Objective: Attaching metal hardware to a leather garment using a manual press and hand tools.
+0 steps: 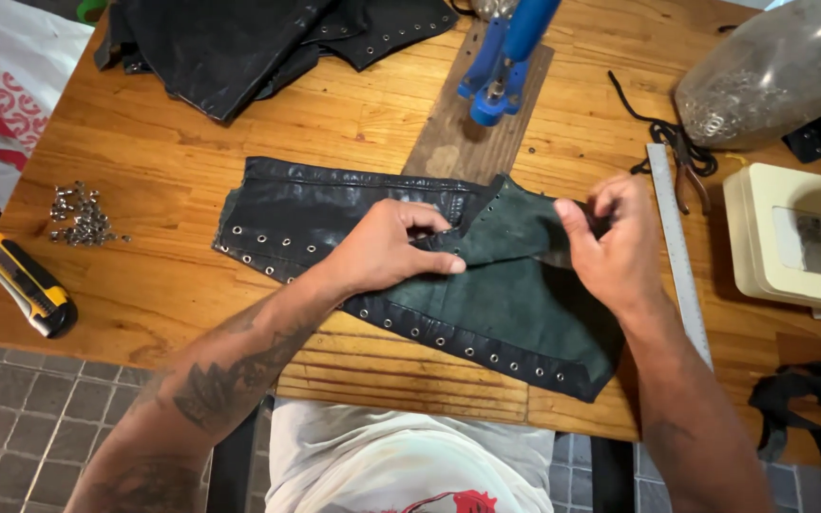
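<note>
Leather panel point(486, 304), black on its outer face and dull green on its suede underside, lay flat across the middle of the wooden bench point(173, 161), with rows of metal eyelets along its long edges. Both hands were on it: the left hand point(387, 252) pressed down on the centre of the panel, fingers curled and fingertips resting on a folded-over green flap, while the right hand point(615, 242) pinched the upper right edge of that flap between thumb and fingers. The two hands sat near each other, with the fold between them. Just behind the panel stood a blue hand press point(505, 57) on a grey wooden board point(458, 142). More black leather pieces point(239, 43) were heaped at the far left of the bench. A small pile of loose silver eyelets point(83, 217) lay to the left, and nearer the edge a yellow and black utility knife point(26, 285). A steel ruler point(678, 252) ran along the right side just beside the right hand, with pliers point(688, 171) and a black cord point(648, 123) beyond it. At the far right lay a clear plastic jar point(772, 71) holding small metal parts, tipped on its side, and a cream rectangular box point(795, 237) with a clear window in its lid. A white bag with a red pattern point(2, 85) lay off the bench's left corner.
</note>
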